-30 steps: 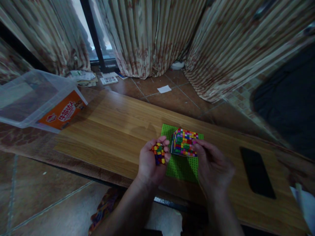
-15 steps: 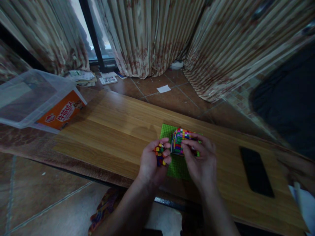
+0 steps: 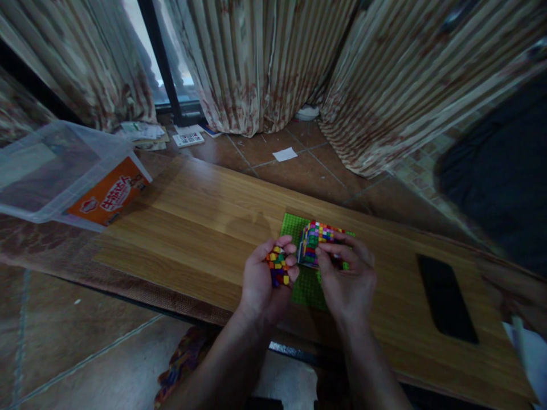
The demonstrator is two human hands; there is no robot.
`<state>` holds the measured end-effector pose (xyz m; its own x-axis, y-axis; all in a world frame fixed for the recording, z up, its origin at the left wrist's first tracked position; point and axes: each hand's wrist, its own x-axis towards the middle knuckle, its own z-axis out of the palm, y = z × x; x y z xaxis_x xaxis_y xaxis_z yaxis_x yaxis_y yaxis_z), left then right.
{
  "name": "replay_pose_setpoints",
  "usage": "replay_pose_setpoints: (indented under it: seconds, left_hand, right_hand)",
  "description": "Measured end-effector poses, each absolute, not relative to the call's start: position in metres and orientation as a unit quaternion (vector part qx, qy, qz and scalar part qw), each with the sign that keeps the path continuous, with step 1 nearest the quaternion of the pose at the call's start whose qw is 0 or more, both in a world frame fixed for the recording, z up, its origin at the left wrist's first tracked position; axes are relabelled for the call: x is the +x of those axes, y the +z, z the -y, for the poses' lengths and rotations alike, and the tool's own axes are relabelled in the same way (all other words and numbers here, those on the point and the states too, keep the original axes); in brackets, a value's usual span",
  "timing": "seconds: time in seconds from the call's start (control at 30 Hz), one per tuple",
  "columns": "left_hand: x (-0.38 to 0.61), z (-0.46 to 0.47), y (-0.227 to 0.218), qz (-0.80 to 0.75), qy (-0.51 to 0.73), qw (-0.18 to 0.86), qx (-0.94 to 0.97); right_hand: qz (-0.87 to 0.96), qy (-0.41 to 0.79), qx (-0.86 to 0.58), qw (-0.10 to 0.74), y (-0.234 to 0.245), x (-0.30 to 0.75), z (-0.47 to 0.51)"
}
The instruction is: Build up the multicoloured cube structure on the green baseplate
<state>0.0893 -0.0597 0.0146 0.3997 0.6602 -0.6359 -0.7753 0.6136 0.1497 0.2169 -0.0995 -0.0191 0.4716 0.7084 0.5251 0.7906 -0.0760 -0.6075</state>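
Cupped palm up, my left hand point(image 3: 260, 279) holds a small heap of coloured toy bricks point(image 3: 278, 265), mostly orange, yellow, green and blue. To its right, a block-shaped build of many multicoloured bricks point(image 3: 315, 233) sits on a green studded baseplate point(image 3: 308, 290). My right hand point(image 3: 350, 273) is at the near right side of the build, thumb and index finger pinched together against its front face. Whatever lies between those fingertips is too small to make out. The right fingers hide part of the build and the plate's right side.
The baseplate lies on a long wooden tabletop point(image 3: 205, 210). A black phone-like slab point(image 3: 447, 299) is at the right, with white paper point(image 3: 527, 356) beyond it. A clear plastic bin point(image 3: 51, 199) with an orange label stands at the left. Curtains point(image 3: 256, 68) hang behind.
The hands have barely moved, with the right thumb and fingers still at the build's front. The view has shifted very slightly.
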Motion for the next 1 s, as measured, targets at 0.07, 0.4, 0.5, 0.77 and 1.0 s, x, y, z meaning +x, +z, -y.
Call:
replay_pose_setpoints:
  seconds: [0.07, 0.4, 0.5, 0.77, 1.0]
  left_hand:
    - [0.089, 0.060, 0.016, -0.328, 0.437, 0.833, -0.087]
    - [0.088, 0.061, 0.025, -0.278, 0.455, 0.841, -0.086]
    - [0.087, 0.062, 0.026, -0.265, 0.457, 0.845, -0.080]
    - [0.086, 0.063, 0.027, -0.214, 0.463, 0.857, -0.073]
    - [0.085, 0.063, 0.025, -0.207, 0.478, 0.853, -0.048]
  right_hand:
    - [0.531, -0.068, -0.726, 0.432, -0.020, 0.218, 0.100]
    - [0.589, -0.110, -0.711, 0.369, -0.024, 0.222, 0.107]
    - [0.597, -0.111, -0.707, 0.363, -0.025, 0.223, 0.109]
    - [0.593, -0.106, -0.672, 0.431, -0.021, 0.221, 0.114]
    - [0.677, 0.028, -0.580, 0.453, 0.008, 0.197, 0.130]
